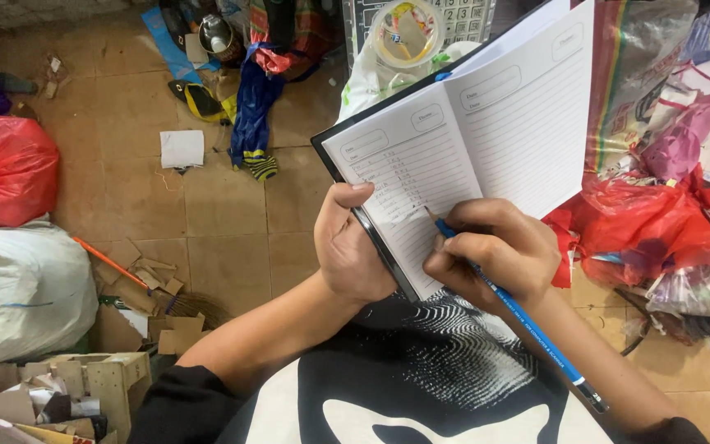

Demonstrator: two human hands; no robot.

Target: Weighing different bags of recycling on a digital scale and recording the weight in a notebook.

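An open lined notebook (495, 123) with a dark cover is held up in front of me, its left page partly filled with handwriting. My left hand (348, 247) grips the notebook's lower left edge, thumb on the page. My right hand (495, 251) holds a blue pencil (527, 325), whose tip touches the lower part of the left page. The pencil's back end points down to the right over my forearm.
Tiled floor below. Red plastic bag (10, 168) and white sack (22, 288) at left, cardboard scraps (84, 386) lower left, white paper (182, 149) and blue cloth (255, 107) on the floor. Red bags (659, 222) pile up at right, with a tape roll (407, 33) above.
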